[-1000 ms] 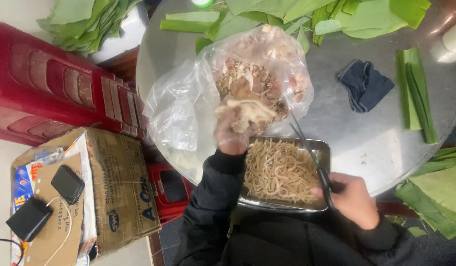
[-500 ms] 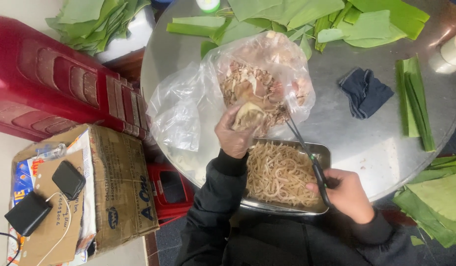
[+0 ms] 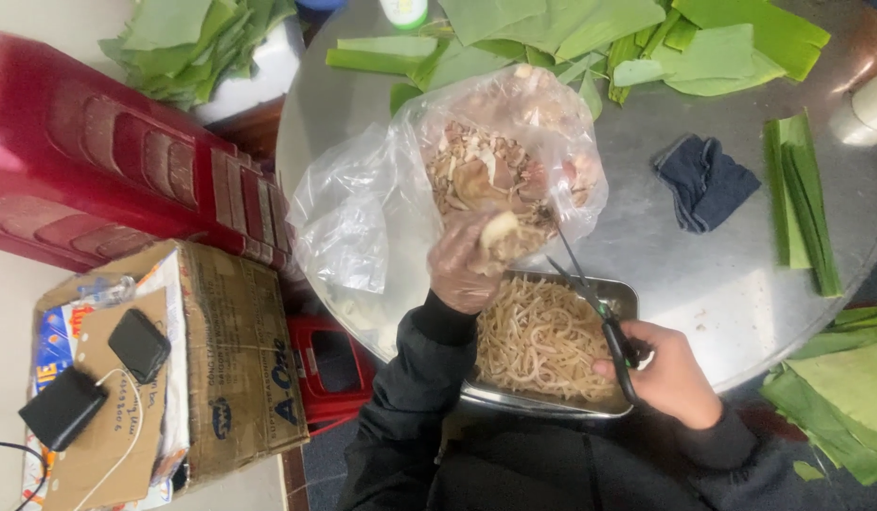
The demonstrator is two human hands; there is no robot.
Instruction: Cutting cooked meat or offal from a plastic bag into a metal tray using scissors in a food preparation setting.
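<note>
Nearest the viewer, the right hand (image 3: 673, 374) is closed around the handles of a pair of dark-handled scissors (image 3: 597, 317), whose blades point up and away toward the bag. Beside it lies a shallow rectangular metal tray (image 3: 628, 295) filled with pale, thin-cut strips, at the near edge of the round grey metal table (image 3: 665, 265). Just beyond the tray, the left hand (image 3: 467, 270), in a thin clear glove, grips a pale, irregular piece of meat (image 3: 500, 230) at the mouth of the clear plastic bag of pale meat pieces (image 3: 509, 156).

Compared with a second ago, the left hand has drawn the piece down out of the bag mouth toward the tray, and the scissors have shifted slightly with it; the piece now sits close to the blade tips, which probably places it for cutting over the tray.

Farther off lie a crumpled dark blue cloth (image 3: 705, 180), a bundle of folded green leaf strips (image 3: 803, 199) and loose broad green leaves (image 3: 628, 38). To the left stand a red plastic crate (image 3: 97, 180) and a cardboard box (image 3: 230, 360).
</note>
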